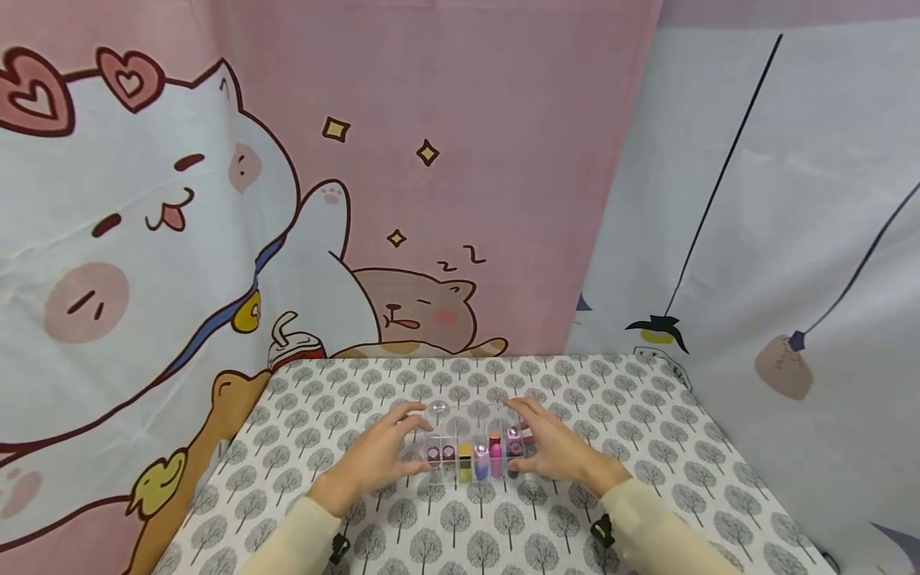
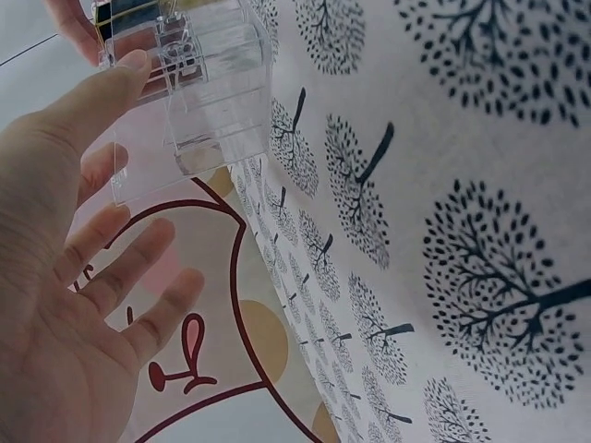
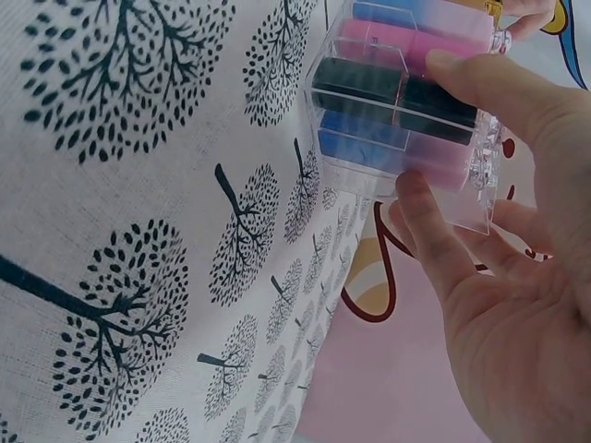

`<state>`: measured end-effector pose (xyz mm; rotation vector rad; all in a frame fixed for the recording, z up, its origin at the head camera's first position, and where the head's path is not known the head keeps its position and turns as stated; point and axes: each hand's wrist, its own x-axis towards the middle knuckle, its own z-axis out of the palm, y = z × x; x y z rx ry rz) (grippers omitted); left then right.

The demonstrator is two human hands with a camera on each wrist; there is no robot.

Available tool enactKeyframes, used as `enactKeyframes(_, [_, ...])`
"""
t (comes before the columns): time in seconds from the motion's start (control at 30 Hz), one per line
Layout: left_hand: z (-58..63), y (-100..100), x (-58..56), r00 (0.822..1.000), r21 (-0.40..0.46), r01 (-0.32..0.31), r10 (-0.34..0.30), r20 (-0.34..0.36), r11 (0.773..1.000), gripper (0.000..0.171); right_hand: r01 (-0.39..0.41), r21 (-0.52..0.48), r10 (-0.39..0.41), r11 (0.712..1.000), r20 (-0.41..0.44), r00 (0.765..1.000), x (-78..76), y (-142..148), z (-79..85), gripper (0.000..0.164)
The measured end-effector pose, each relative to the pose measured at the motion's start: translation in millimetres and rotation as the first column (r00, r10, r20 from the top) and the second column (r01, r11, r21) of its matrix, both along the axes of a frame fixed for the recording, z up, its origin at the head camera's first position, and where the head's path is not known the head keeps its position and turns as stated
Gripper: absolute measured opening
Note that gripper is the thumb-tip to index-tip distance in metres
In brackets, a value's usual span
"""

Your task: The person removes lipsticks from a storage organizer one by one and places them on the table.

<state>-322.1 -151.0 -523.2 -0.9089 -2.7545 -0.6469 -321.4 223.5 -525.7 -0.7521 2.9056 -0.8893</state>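
A clear plastic cosmetics organizer (image 1: 442, 477) with slots stands on the cloth between my hands. Its front slots hold a gold-capped bottle (image 1: 465, 463), a blue-purple tube (image 1: 481, 465), a bright pink tube (image 1: 496, 461) and several other small items. My left hand (image 1: 383, 452) is at its left end, thumb tip at the front edge, the other fingers spread toward the back. At the right end, my right hand (image 1: 559, 449) holds the corner, thumb over the front beside the pink tube (image 3: 388, 41) and index finger along the side, near a dark tube (image 3: 360, 89).
A white cloth (image 1: 454, 531) printed with grey trees covers the table. Behind the far edge hangs a pink curtain (image 1: 503, 160) with cartoon animals, and a pale curtain (image 1: 719, 239) runs along the right side.
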Motion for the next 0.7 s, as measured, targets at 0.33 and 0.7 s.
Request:
enactKeyframes(0.33, [0.1,2.3,-1.8,1.000,-0.022,-0.016,0.016,0.012,1.000,0.063,-0.015,-0.012,0.015,1.000,-0.031,0.999,0.6,1.9,-0.3,0.115])
enactKeyframes(0.7, [2.4,3.3,-0.3,1.000,-0.030,-0.009,0.009,0.017,1.000,0.062,-0.012,-0.018,0.012,1.000,-0.011,1.000,-1.4,2.3,-4.1,0.115])
